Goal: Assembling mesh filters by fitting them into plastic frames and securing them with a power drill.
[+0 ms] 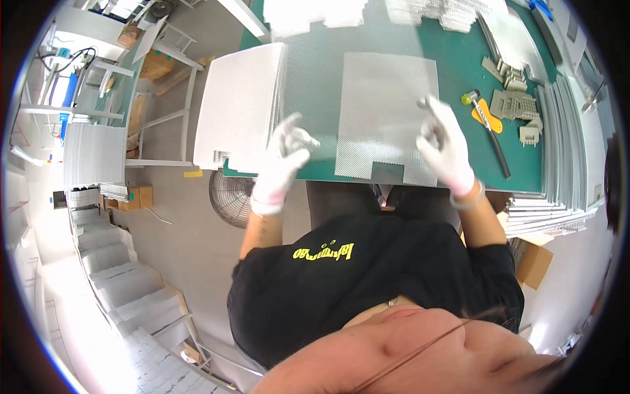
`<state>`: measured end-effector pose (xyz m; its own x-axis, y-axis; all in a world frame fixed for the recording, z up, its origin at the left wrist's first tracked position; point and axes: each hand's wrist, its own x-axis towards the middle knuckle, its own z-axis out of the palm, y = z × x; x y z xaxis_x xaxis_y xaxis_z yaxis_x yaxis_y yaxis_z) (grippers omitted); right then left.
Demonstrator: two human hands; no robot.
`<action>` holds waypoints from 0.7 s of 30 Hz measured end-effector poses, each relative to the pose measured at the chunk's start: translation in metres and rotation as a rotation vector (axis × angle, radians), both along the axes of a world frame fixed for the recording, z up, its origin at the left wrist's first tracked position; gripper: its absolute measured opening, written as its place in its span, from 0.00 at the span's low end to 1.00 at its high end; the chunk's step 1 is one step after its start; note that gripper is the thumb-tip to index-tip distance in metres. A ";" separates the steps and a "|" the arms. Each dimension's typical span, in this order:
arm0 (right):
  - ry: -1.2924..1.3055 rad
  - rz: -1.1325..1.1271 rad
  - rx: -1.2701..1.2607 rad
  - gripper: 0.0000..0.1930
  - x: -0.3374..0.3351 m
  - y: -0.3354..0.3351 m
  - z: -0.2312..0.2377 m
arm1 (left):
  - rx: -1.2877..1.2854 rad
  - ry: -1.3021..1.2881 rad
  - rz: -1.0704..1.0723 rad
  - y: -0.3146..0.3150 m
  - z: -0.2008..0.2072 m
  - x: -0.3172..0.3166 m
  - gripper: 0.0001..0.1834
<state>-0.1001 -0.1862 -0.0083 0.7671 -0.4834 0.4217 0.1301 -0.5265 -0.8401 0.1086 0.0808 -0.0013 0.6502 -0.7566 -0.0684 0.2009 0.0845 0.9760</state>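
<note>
Both my hands wear white gloves above the green table. My left hand (pixel 282 167) is over the right edge of a stack of pale perforated sheets (pixel 239 98), fingers bent and apart. My right hand (pixel 447 148) is beside the right edge of a single perforated sheet (pixel 387 108) with a notch in its near edge; its thumb and fingers are apart. Between my hands and farther up, a see-through mesh sheet (pixel 308 85) is smeared by motion. Its near left corner is close to my left fingers; I cannot make out any grip on it.
Right of the sheets lie a hammer (pixel 489 131), a yellow flat piece (pixel 493 117) and several grey slotted parts (pixel 515 105). Long metal strips (pixel 561 144) are stacked at the right edge. White parts (pixel 436 13) stand at the back. A floor fan (pixel 231 197) is below the table's left side.
</note>
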 end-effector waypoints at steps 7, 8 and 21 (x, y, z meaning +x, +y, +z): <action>0.229 -0.203 0.052 0.28 -0.067 0.040 -0.028 | 0.348 -0.323 0.134 -0.025 -0.048 -0.055 0.33; 0.295 -0.260 0.034 0.27 -0.067 0.038 -0.031 | 0.390 -0.432 0.122 -0.036 -0.050 -0.053 0.33; 0.450 -0.366 -0.092 0.25 -0.055 0.025 -0.059 | 0.722 -0.989 0.114 -0.055 -0.081 -0.045 0.39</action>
<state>-0.1550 -0.1616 -0.0674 0.6703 -0.7275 0.1462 -0.4331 -0.5435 -0.7191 0.0641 0.0253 -0.0820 0.7201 -0.6848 0.1121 -0.6247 -0.5693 0.5345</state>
